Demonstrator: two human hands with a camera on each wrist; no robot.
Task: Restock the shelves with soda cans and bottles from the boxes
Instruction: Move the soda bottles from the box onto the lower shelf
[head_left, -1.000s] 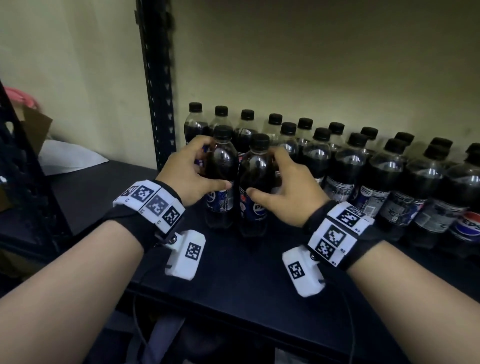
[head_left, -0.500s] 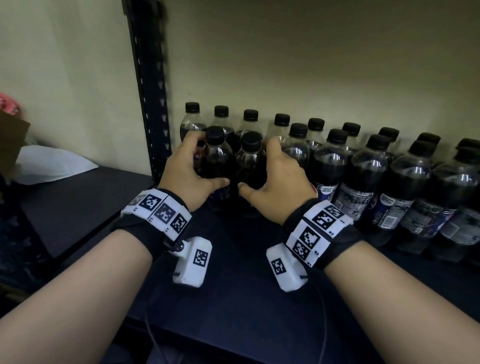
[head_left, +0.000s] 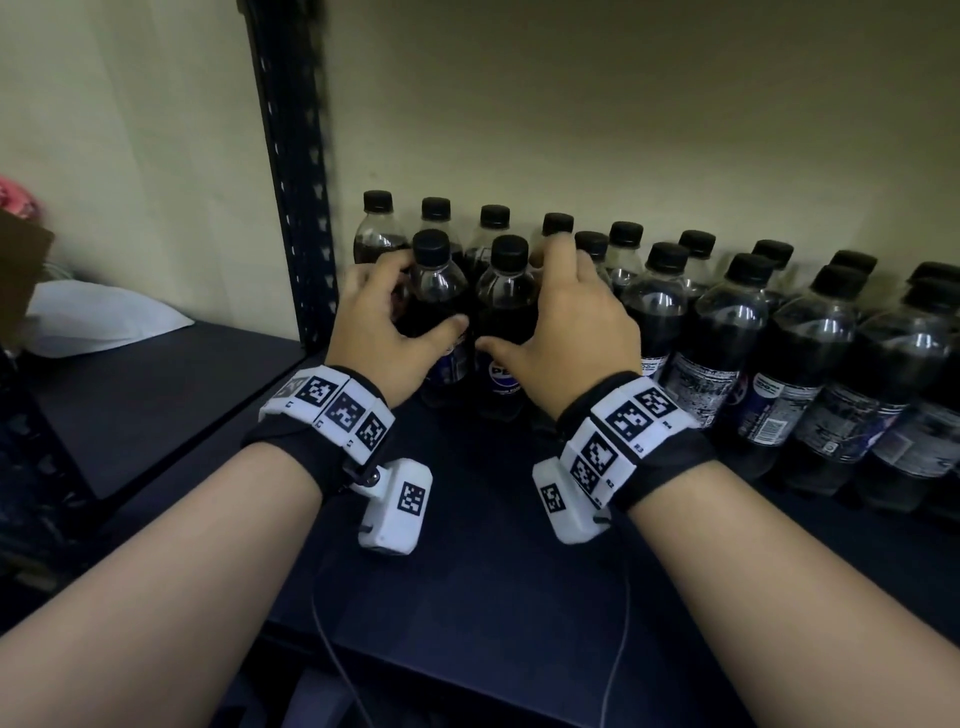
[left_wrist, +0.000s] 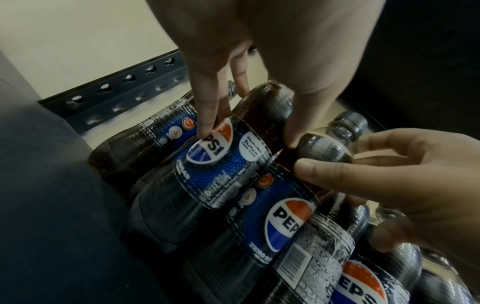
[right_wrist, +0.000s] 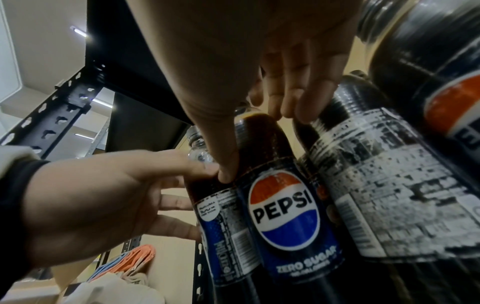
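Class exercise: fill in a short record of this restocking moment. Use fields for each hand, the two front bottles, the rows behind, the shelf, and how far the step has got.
left hand: grips the left front bottle, fingers curled round it
right hand: grips the right front bottle
front bottles: upright, side by side, black caps, dark soda, Pepsi labels
rows behind: two rows of matching bottles along the wall
shelf: dark, bare in front
step: both bottles standing on the shelf, not yet released
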